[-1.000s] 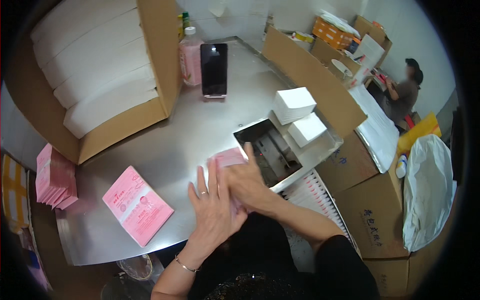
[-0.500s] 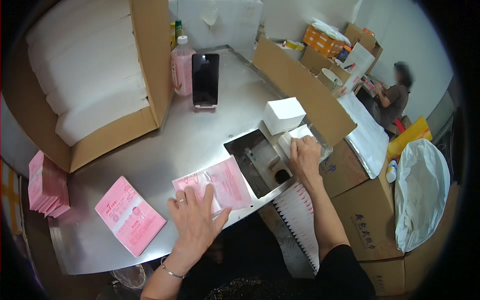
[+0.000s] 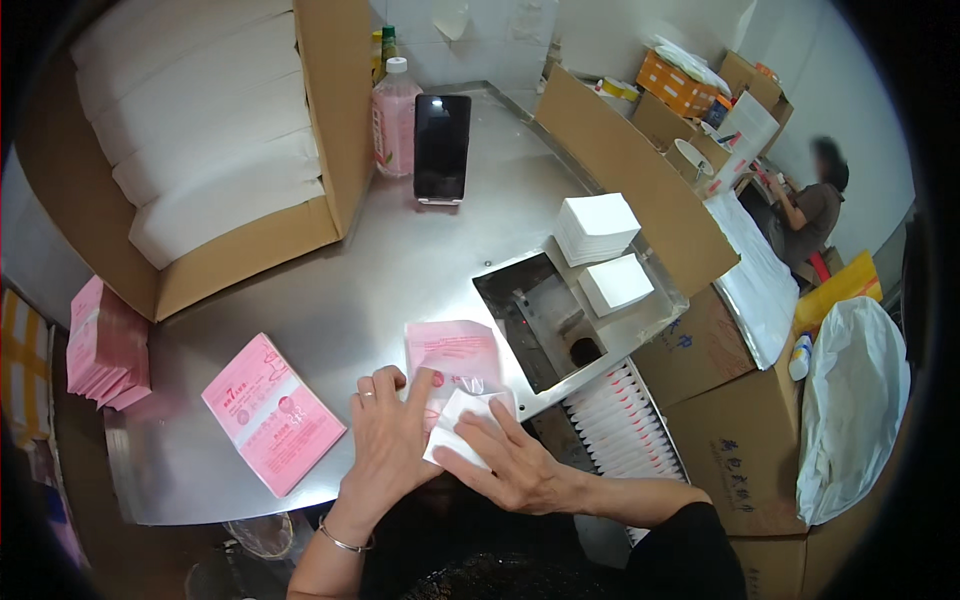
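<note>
A pink printed plastic bag (image 3: 455,345) lies at the table's front edge, beside the opening in the tabletop. My left hand (image 3: 385,430) grips the bag's left side, its index finger stretched over the film and the other fingers bent. A small wad of folded white tissues (image 3: 450,425) is under the fingers of my right hand (image 3: 515,470), against the bag's near end. How far the tissues sit inside the bag is hidden by my fingers. To the left lies a stack of flat pink bags (image 3: 272,415).
Two white tissue stacks (image 3: 597,228) stand right of the rectangular opening (image 3: 535,315). An upright phone (image 3: 442,150) and a pink bottle (image 3: 396,120) are at the back. A carton (image 3: 335,120) of white bundles fills the far left. Another person (image 3: 810,210) sits at far right.
My right hand has come from the tissue stack on the right to the pink bag, bringing white tissues. The bag has turned and shifted under my left hand. The view has shifted slightly.
</note>
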The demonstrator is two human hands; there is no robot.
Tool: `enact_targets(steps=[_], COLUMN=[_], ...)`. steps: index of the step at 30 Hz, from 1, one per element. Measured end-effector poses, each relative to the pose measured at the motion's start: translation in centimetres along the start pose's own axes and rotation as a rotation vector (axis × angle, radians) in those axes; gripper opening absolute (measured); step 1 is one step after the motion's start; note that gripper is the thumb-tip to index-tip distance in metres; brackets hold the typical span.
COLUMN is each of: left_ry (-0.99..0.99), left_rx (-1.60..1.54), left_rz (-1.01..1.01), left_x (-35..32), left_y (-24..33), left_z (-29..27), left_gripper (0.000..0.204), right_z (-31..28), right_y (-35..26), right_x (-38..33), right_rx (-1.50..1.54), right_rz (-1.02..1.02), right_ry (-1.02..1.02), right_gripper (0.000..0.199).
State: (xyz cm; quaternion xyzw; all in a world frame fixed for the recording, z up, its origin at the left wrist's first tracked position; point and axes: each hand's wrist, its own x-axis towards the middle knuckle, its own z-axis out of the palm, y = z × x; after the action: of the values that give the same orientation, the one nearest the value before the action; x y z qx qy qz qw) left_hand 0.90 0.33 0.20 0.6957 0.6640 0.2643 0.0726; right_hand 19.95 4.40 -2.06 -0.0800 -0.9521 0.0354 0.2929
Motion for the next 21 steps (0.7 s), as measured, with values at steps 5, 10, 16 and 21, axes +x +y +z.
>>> enact_targets(steps=[5, 10, 16, 21], left_ry=[0.073, 0.262, 0.192, 0.436], left_rx=[-0.093, 0.216, 0.51, 0.164], left_rz=[-0.06, -0.062, -0.434, -0.41], left_x=[-0.3, -5.4, -6.6, -6.6], left_y=[2.6, -2.4, -7.1, -7.1], left_z=[1.3, -2.8, -3.1, -6.1], left_gripper=[0.073, 0.062, 0.06, 0.046], right_z=[3.3, 3.3, -1.6, -5.1], right_y=[7.8, 15.4, 11.9, 13.9], right_x=[5.4, 0.8, 0.5, -1.3], right_rx=[-0.08, -0.128, -0.258, -0.836], right_rz=[0.329, 0.622, 0.825, 0.641], right_ry=[-0.124, -0.062, -0.294, 0.274], right_gripper=[0.024, 0.019, 0.015, 0.02])
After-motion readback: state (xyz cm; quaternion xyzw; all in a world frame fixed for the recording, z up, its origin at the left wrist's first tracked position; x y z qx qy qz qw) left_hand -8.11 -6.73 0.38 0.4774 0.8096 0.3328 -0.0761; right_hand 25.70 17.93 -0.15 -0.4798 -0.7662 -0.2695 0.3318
